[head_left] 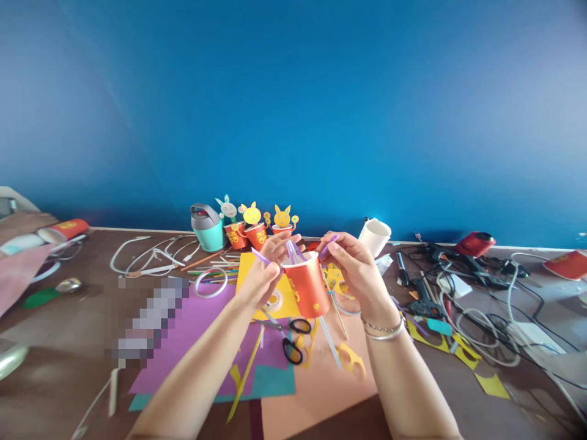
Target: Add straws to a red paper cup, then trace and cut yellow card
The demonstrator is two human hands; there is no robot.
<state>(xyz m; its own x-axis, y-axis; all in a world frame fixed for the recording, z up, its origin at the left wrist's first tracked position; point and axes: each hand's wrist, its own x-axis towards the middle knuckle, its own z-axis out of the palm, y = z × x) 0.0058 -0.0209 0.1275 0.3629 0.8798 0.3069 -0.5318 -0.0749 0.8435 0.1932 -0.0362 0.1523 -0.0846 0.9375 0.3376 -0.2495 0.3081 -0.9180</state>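
Nearest the camera, both forearms are seen reaching forward over a peach paper sheet (321,385) and a purple sheet (197,333) laid flat on the table (59,348), with black-handled scissors (291,337) lying open between the arms. Just beyond, an orange cup (308,288) is held clear of the table between the two hands, mouth up and tilted slightly to the left. The left hand (262,276) is closed at the cup's left rim, and a purple straw piece (260,256) is pinched between its thumb and forefinger, slanting up and to the left. The right hand (355,266) is set equally close on the opposite side, and a second purple straw (330,243) is nipped at its fingertips above the rim. More straws (293,249) stand inside the cup, their long axes rising out of the mouth. Farther back, decorated cups (255,233) with paper animal faces, a teal jug (207,229) and a white cup (375,237) are ranged along the blue wall (321,110), with a glue gun (422,294) and cables (481,318) to the right.
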